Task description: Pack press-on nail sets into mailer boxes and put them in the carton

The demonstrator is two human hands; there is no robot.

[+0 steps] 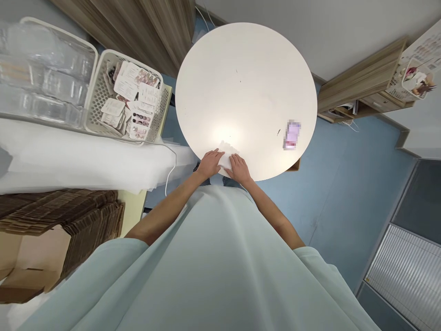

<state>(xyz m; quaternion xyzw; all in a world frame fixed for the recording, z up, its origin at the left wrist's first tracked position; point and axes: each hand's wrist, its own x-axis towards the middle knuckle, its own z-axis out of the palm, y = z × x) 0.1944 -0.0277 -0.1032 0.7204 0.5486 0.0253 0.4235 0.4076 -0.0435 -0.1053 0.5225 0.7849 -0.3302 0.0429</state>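
A small white folded sheet (226, 154), perhaps tissue or thin foam, lies at the near edge of the round white table (248, 69). Its far edge looks ragged, and its exact kind is too small to make out. My left hand (210, 164) grips its left side, the fingers bent over it. On the opposite side, my right hand (239, 168) has its fingers curled on the sheet, with the thumb toward me. The two hands are a short gap apart, and the sheet shows between them.
A blurred pinkish-purple object (292, 135) lies on the table's right. To the left stand a basket of carded hair clips (124, 99), a bin of clear plastic boxes (51, 78), white sheeting (86, 158) and stacked cardboard (89, 216). A wooden cabinet (365, 82) is at right.
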